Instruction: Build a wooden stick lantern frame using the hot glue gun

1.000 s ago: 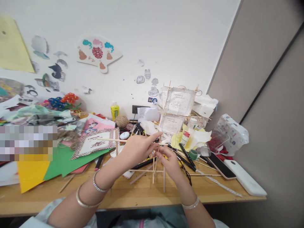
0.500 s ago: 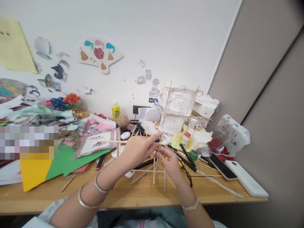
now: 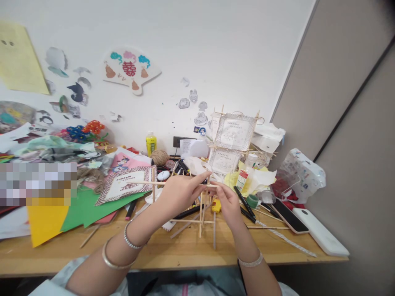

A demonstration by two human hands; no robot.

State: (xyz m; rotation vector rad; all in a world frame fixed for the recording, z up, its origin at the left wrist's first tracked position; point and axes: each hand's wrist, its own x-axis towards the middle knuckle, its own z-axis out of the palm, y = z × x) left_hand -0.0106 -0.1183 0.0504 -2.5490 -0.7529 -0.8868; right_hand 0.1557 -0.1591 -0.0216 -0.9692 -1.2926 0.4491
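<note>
My left hand (image 3: 182,193) reaches across a frame of thin wooden sticks (image 3: 200,222), its fingers closed at an upper corner and the index finger stretched forward. A horizontal stick (image 3: 145,183) runs out leftward from under this hand. At the same corner, my right hand (image 3: 227,203) pinches the frame's stick end between thumb and fingers. The exact joint is partly hidden by the fingers. Below, the upright sticks come down in front of the table, crossed by a lower horizontal stick (image 3: 185,221). A yellow object (image 3: 217,206) shows behind the frame, beside my right hand.
Black pens (image 3: 243,201), a green tape roll (image 3: 252,200) and phones (image 3: 319,231) lie to the right. A stick lantern with paper panels (image 3: 236,131) stands behind. Green paper (image 3: 101,209) and a patterned-border picture (image 3: 126,185) lie left. A twine ball (image 3: 159,158) sits near the wall.
My right hand has shifted slightly right and up along the corner, its fingers straighter, uncovering the yellow object. My left hand stays in place.
</note>
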